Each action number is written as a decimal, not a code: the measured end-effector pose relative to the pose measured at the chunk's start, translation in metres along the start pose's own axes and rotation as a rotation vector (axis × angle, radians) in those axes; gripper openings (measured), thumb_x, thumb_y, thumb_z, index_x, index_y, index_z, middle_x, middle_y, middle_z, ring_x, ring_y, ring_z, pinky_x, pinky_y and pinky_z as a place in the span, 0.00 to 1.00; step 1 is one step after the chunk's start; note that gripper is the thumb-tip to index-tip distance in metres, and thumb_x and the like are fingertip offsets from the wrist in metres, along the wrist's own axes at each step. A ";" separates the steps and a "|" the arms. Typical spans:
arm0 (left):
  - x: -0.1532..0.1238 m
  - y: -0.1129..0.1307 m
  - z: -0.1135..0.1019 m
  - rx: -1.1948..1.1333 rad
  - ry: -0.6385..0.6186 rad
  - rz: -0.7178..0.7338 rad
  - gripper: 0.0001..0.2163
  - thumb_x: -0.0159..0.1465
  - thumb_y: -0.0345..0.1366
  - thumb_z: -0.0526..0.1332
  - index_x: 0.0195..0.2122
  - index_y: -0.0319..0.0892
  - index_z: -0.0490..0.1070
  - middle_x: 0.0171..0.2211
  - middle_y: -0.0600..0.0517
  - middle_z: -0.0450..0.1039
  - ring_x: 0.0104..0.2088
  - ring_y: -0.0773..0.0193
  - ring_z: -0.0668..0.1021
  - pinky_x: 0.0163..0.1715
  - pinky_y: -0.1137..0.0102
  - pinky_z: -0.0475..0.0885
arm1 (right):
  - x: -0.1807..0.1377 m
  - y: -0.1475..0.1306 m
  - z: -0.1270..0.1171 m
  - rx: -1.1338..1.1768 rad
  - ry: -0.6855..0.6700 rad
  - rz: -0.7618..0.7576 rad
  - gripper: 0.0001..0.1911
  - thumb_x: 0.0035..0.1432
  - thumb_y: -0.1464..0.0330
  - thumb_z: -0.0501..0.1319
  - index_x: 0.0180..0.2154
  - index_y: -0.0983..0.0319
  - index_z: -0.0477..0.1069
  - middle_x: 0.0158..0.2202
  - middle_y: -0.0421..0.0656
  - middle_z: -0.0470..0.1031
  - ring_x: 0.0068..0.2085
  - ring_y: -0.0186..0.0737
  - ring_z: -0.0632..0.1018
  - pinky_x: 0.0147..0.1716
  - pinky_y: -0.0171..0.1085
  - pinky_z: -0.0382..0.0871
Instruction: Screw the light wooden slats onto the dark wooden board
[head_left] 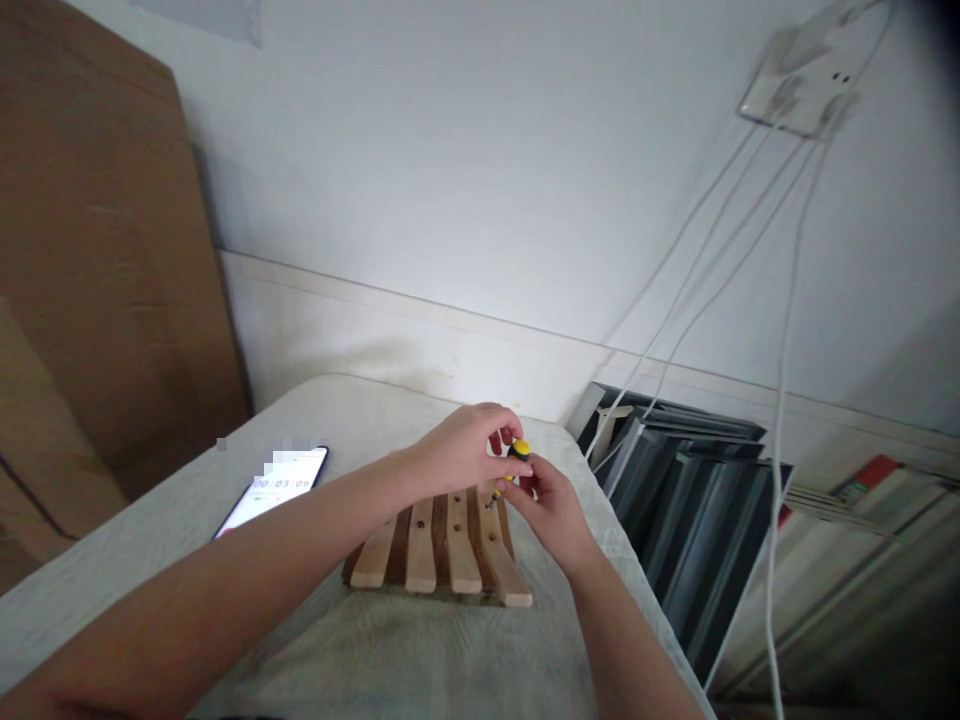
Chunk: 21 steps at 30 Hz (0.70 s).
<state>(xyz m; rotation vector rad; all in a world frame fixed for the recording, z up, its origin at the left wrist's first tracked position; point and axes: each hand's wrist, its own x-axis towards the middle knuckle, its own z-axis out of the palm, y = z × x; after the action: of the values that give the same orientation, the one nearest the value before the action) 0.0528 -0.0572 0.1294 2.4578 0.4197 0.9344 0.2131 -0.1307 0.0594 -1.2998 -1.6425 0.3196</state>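
A small yellow-and-black screwdriver (519,451) stands tilted over the rightmost slat of a wooden slatted piece (421,563). Its tip is down at the slat's upper part. My left hand (480,440) reaches across from the left, with thumb and fingers closed about the screwdriver's handle. Lower down, my right hand (551,505) pinches the screwdriver near the bottom of its handle. The piece has several pale slats with dark strips between them, and small dark holes or screw heads dot the slats. My left arm and hands hide its far end.
A lit phone (281,485) showing a timer lies left on the cloth-covered table (360,660). A tall brown cardboard box (112,250) stands at left. Dark metal panels (690,530) lean beyond the table's right edge. White cables (787,300) hang from a wall socket (802,90).
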 end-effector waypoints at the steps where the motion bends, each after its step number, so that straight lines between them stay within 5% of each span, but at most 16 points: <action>1: 0.000 -0.001 0.000 -0.015 -0.007 0.007 0.11 0.53 0.36 0.69 0.34 0.38 0.72 0.32 0.50 0.74 0.29 0.67 0.74 0.30 0.72 0.69 | 0.000 0.001 0.001 -0.004 0.008 0.018 0.09 0.54 0.62 0.63 0.32 0.61 0.69 0.27 0.39 0.68 0.27 0.35 0.65 0.27 0.35 0.60; 9: -0.001 0.005 0.000 -0.039 -0.034 -0.002 0.16 0.56 0.32 0.65 0.46 0.39 0.73 0.41 0.47 0.77 0.36 0.65 0.78 0.36 0.70 0.73 | -0.003 0.011 -0.001 0.114 -0.034 -0.046 0.08 0.59 0.62 0.59 0.36 0.59 0.71 0.32 0.41 0.72 0.32 0.38 0.70 0.31 0.37 0.65; 14: 0.000 0.000 0.003 -0.047 -0.001 -0.067 0.10 0.55 0.37 0.66 0.36 0.38 0.75 0.33 0.49 0.78 0.31 0.66 0.78 0.32 0.71 0.72 | -0.002 0.011 0.002 0.039 0.037 -0.008 0.09 0.55 0.62 0.63 0.35 0.60 0.70 0.29 0.40 0.70 0.28 0.36 0.66 0.28 0.36 0.61; 21: -0.001 0.004 0.002 -0.019 0.033 -0.135 0.13 0.55 0.39 0.66 0.39 0.39 0.76 0.35 0.48 0.79 0.30 0.67 0.78 0.31 0.72 0.70 | -0.003 0.010 0.005 0.017 0.028 -0.002 0.09 0.57 0.63 0.61 0.38 0.60 0.71 0.25 0.37 0.65 0.27 0.35 0.65 0.27 0.36 0.60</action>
<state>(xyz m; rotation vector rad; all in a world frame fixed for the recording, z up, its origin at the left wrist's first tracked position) 0.0535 -0.0620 0.1297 2.3670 0.5770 0.9190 0.2148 -0.1276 0.0478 -1.2845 -1.6142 0.3117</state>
